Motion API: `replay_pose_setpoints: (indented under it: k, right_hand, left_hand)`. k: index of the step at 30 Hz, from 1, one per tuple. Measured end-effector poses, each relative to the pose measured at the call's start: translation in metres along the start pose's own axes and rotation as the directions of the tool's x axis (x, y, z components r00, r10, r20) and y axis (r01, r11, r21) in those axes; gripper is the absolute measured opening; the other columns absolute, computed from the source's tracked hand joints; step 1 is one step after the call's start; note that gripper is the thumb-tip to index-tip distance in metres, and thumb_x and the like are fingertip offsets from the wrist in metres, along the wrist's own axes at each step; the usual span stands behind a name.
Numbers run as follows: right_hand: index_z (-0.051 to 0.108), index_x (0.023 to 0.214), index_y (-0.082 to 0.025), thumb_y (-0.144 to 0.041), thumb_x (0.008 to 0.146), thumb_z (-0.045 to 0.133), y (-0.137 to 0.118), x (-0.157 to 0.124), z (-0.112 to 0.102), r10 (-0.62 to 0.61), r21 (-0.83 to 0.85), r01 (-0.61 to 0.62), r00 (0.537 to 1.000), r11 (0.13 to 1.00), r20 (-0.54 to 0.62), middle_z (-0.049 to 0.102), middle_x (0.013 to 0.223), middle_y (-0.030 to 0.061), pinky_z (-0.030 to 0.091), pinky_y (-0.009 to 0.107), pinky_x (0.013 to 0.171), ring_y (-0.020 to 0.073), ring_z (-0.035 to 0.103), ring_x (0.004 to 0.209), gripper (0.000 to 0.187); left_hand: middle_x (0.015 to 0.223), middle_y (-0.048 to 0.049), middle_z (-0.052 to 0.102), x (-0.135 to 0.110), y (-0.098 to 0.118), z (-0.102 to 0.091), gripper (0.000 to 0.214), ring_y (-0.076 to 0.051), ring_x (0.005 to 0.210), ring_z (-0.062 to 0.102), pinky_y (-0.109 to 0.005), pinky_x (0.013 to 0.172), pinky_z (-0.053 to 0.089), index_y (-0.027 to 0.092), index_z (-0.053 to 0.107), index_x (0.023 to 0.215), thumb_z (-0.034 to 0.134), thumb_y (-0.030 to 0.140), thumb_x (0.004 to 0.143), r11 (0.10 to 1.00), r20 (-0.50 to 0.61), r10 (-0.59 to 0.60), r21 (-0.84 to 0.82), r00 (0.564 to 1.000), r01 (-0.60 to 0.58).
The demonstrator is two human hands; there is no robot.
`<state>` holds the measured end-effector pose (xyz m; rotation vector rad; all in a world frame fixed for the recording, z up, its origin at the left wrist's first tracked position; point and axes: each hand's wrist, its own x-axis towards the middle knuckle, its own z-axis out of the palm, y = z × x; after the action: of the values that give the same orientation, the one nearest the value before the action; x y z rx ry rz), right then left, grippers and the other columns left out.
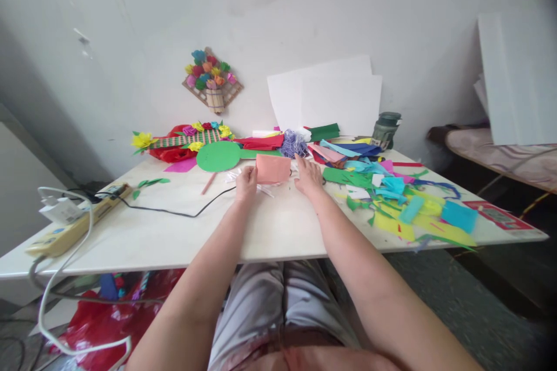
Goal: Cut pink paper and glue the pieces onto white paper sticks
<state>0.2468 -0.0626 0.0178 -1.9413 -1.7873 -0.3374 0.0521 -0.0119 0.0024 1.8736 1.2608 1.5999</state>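
A salmon-pink piece of paper (273,169) is upright over the middle of the table, its left edge pinched by my left hand (247,181). Just right of the paper is my right hand (308,176), palm down, fingers apart and reaching forward; I see nothing held in it. Small dark curved bits show beside that hand, too little of them to name. Thin white strips (264,190) lie under and around the paper. Behind it is a flat green paper disc (218,156) with a long strip, and a bundle of purple shredded paper (293,144).
Coloured paper scraps (404,208) cover the table's right side. A dark bottle (386,129) stands at the back right, white sheets (324,98) against the wall. At left, a power strip (65,232) trails cables. A flower-decorated woven piece (187,139) lies at back left.
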Motion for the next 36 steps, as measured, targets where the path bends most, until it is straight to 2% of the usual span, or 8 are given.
replay_pose_setpoints:
  k: [5,10,16,21,26,31,33,36]
  right_hand:
    - [0.023,0.142,-0.016,-0.013,0.071,0.051,-0.003,0.001,0.006,-0.213,0.12,0.217,0.976,0.969,-0.039,0.038,0.139,0.0088,0.03,0.034,0.1,0.0233,0.038,0.121,0.076]
    - [0.034,0.137,-0.017,-0.009,0.072,0.044,-0.003,0.001,0.008,-0.246,0.272,0.266,0.963,0.925,-0.108,0.045,0.134,0.0075,0.034,0.032,0.099,0.0199,0.043,0.118,0.067]
    - [0.052,0.125,-0.018,-0.013,0.077,0.043,-0.003,0.005,0.013,-0.09,0.559,0.143,0.989,0.817,-0.122,0.057,0.122,0.0062,0.042,0.025,0.089,0.0156,0.053,0.108,0.049]
    - [0.066,0.104,-0.014,-0.014,0.074,0.044,-0.002,0.01,0.019,0.066,0.745,0.042,0.991,0.666,-0.115,0.066,0.107,0.007,0.042,0.027,0.087,0.0165,0.059,0.099,0.037]
    - [0.071,0.079,-0.013,-0.019,0.062,0.054,0.0,0.018,0.031,0.152,0.89,-0.082,0.988,0.448,0.015,0.07,0.078,0.0053,0.047,0.031,0.071,0.0212,0.062,0.079,0.025]
    - [0.067,0.062,-0.015,-0.026,0.053,0.059,0.001,0.022,0.043,0.126,0.963,-0.152,0.984,0.224,0.127,0.062,0.059,-0.0002,0.044,0.029,0.059,0.0176,0.057,0.061,0.016]
    - [0.065,0.057,-0.016,-0.028,0.052,0.059,0.0,0.02,0.044,0.1,0.961,-0.181,0.981,0.211,0.163,0.059,0.055,-0.0013,0.041,0.027,0.056,0.0162,0.054,0.058,0.014]
    - [0.062,0.056,-0.015,-0.028,0.05,0.061,0.001,0.015,0.04,0.069,0.944,-0.203,0.979,0.261,0.192,0.057,0.056,-0.0013,0.037,0.025,0.052,0.0145,0.051,0.057,0.014]
  left_hand:
    - [0.054,0.0022,0.049,0.0,0.003,-0.001,0.017,-0.011,0.052,0.045,-0.022,0.05,0.036,0.017,0.053,0.068,0.051,0.033,0.074,0.946,0.081,-0.158,-0.274,0.984,0.175]
    - [0.052,0.0029,0.049,-0.001,0.004,-0.003,0.017,-0.01,0.047,0.045,-0.022,0.045,0.037,0.016,0.053,0.069,0.052,0.033,0.074,0.877,0.15,-0.276,-0.365,0.949,0.313]
    - [0.051,0.0047,0.047,0.0,-0.007,-0.001,0.019,-0.008,0.044,0.042,-0.021,0.045,0.036,0.017,0.052,0.067,0.057,0.035,0.069,0.847,0.222,-0.273,-0.406,0.936,0.343]
    - [0.056,0.0029,0.054,-0.004,-0.005,0.0,0.018,-0.009,0.048,0.048,-0.02,0.047,0.035,0.016,0.055,0.074,0.061,0.024,0.059,0.81,0.315,-0.253,-0.449,0.915,0.379]
    - [0.063,0.0021,0.061,-0.006,-0.002,-0.005,0.047,-0.012,0.052,0.054,-0.022,0.049,0.036,0.017,0.052,0.1,0.055,0.018,0.054,0.684,0.379,-0.237,-0.589,0.895,0.43]
    - [0.076,-0.002,0.065,-0.004,0.006,-0.011,0.05,-0.017,0.069,0.061,-0.025,0.057,0.041,0.017,0.053,0.099,0.051,0.014,0.049,0.521,0.389,-0.233,-0.724,0.891,0.452]
    - [0.084,-0.0041,0.067,-0.004,0.009,-0.014,0.047,-0.019,0.076,0.062,-0.028,0.062,0.044,0.017,0.055,0.096,0.052,0.013,0.049,0.474,0.43,-0.215,-0.74,0.877,0.478]
    - [0.094,-0.0057,0.067,-0.005,0.01,-0.017,0.042,-0.021,0.086,0.061,-0.032,0.071,0.046,0.018,0.058,0.091,0.053,0.013,0.05,0.427,0.492,-0.173,-0.743,0.853,0.515]
